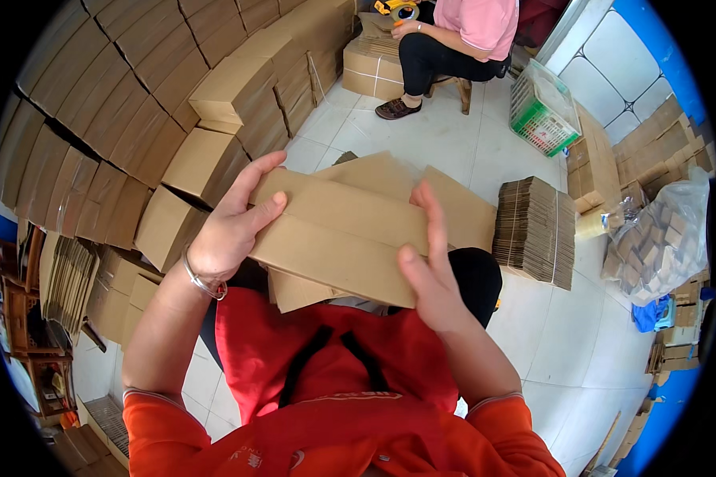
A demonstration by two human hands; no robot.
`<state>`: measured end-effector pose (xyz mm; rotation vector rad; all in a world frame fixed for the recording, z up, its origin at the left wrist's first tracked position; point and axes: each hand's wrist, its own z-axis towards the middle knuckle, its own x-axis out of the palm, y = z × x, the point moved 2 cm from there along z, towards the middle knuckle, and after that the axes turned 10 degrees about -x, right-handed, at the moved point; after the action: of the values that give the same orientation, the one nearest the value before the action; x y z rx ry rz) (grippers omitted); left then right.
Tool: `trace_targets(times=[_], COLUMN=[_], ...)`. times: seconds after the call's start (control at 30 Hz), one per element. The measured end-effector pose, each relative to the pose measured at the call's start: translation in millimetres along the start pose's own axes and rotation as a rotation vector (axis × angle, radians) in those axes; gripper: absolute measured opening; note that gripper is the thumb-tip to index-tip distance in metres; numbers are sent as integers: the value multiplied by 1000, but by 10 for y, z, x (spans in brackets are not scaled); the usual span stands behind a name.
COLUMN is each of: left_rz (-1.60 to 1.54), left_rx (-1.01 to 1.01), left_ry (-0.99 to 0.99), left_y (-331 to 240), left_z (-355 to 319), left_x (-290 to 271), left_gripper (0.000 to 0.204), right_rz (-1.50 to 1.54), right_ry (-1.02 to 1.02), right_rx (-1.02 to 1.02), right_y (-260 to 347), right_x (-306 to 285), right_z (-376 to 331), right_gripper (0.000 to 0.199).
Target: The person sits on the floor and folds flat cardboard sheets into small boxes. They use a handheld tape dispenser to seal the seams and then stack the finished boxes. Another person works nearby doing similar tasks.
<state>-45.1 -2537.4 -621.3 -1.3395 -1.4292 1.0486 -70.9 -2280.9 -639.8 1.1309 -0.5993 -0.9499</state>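
A brown cardboard box (pixel 342 230), partly folded with its flaps turned in, is held over my lap. My left hand (pixel 232 226) grips its left end, thumb and fingers curled over the top flap; a metal bangle sits on that wrist. My right hand (pixel 431 266) presses flat against the box's right side, fingers straight and pointing up. Below the box I see a red apron and orange sleeves.
Folded boxes are stacked in a wall (pixel 135 119) at left and back. A bundle of flat cardboard blanks (pixel 537 230) stands on the tiled floor at right. Another person (pixel 453 40) sits at the back. A green basket (pixel 542 111) and a bag of small boxes (pixel 664 238) lie right.
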Motion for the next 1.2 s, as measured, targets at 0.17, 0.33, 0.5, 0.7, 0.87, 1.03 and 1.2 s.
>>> trace_targets(times=[0.17, 0.33, 0.5, 0.7, 0.87, 1.03, 1.2], left_rz=[14, 242, 144, 150, 141, 214, 1212], left_rx=[6, 125, -11, -47, -122, -75, 205], left_ry=[-50, -102, -33, -20, -34, -88, -272], left_y=[-19, -236, -127, -106, -113, -108, -131], left_z=[42, 100, 240, 189, 158, 246, 90], left_x=[42, 90, 12, -23, -36, 81, 104], left_gripper=[53, 51, 53, 53, 51, 46, 49], right_rz=[-64, -365, -98, -82, -237, -438, -619], right_ry=[37, 81, 58, 10, 77, 85, 186], right_rx=[-10, -197, -78, -45, -115, -33, -7], right_y=[-50, 70, -193, -235, -126, -83, 105], right_x=[-95, -176, -230, -85, -84, -114, -77], right_z=[42, 107, 269, 151, 129, 145, 167], right_gripper=[70, 61, 51, 51, 51, 49, 53])
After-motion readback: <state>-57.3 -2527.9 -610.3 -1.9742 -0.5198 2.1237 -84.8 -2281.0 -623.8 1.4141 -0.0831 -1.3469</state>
